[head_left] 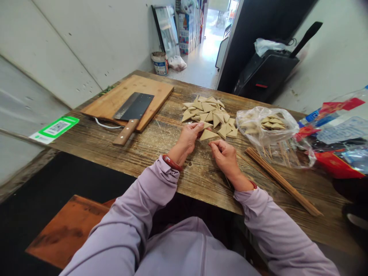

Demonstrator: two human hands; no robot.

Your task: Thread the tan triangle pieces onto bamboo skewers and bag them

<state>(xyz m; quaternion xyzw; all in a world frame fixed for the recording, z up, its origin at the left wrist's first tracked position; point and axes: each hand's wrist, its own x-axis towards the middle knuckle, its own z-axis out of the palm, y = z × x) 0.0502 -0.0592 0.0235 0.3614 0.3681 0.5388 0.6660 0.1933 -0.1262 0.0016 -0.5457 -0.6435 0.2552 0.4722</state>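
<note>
While triangles (208, 108) litter the table (161, 153), floor (197, 74) shines.

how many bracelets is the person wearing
2 in view: one red-brown bracelet around the left wrist, the other bracelet, only partly visible, at the right wrist. More may be hidden under the sleeves.

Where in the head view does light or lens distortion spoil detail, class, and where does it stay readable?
Head view: the doorway glares nearly white; head view: the dark area beside the table sinks almost to black; head view: packets toward the right edge look soft and stretched; head view: the triangular pieces remain readable.
</note>
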